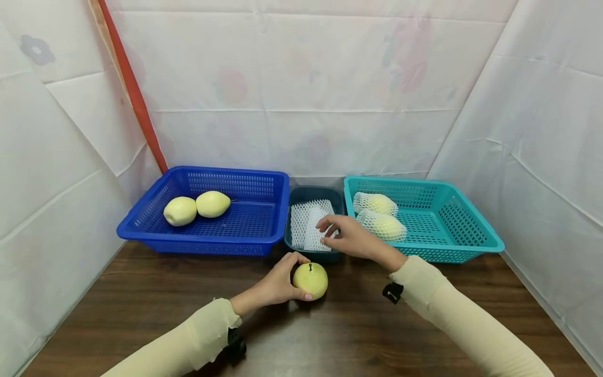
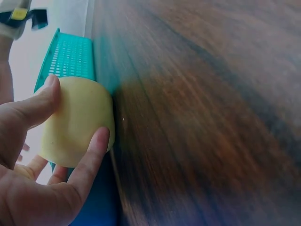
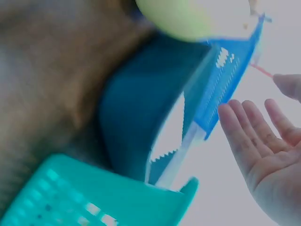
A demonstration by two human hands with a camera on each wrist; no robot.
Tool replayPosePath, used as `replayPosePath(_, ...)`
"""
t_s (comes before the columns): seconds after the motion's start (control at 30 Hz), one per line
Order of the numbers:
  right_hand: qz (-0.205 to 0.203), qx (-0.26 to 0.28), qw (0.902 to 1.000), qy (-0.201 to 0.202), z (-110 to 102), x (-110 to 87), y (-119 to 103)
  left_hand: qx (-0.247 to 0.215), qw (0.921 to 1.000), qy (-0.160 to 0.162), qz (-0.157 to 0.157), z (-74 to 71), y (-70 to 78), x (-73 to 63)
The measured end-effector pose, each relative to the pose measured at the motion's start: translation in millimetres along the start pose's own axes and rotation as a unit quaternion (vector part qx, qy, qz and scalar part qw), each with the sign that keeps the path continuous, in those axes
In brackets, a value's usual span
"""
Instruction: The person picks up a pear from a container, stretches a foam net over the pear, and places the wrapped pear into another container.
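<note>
Since bruising seems a risk, light pressure should suit the left hand (image 1: 278,281), angled from eight o'clock, its fingers clamped on the pear (image 1: 312,283) at six o'clock of the dark bin (image 1: 325,257), while separating single foam nets (image 1: 306,224) suits the right hand (image 1: 352,236), angled from four o'clock, fingers loosely bent, thumb apart.

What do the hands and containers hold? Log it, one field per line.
Left hand: grips a yellow pear, stem up
Right hand: at the white foam nets, holding nothing
Blue basket: two bare pears
Dark bin: white foam nets
Teal basket: two netted pears
</note>
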State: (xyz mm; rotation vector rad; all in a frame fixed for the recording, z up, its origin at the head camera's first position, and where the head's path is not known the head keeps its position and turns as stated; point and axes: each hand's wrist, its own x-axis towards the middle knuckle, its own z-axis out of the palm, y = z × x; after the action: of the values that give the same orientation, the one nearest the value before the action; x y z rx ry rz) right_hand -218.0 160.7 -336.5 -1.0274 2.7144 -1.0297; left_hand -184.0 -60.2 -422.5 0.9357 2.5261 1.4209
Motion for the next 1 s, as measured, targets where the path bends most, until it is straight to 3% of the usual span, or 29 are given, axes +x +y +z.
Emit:
replayPosePath(0.17, -0.019, -0.074, 0.997, -0.012, 1, 21.0, 6, 0.004, 1.0, 0.004, -0.001, 0.7, 0.9, -0.2)
replayPosePath(0.3, 0.024, -0.117, 0.9915, -0.052, 12, 31.9, 16, 0.002, 1.0, 0.0, 0.0, 1.2, 3.0, -0.9)
replayPosePath(0.47, 0.08, -0.127, 0.9842, -0.094, 21, 42.5, 24, 0.0, 1.0, -0.001, -0.005, 0.1, 4.7, -2.6)
replayPosePath(1.0, 0.156, -0.162, 0.9582, -0.176, 25, 62.8, 36, -0.009, 0.9999, -0.001, -0.007, -0.2, 6.3, -5.1)
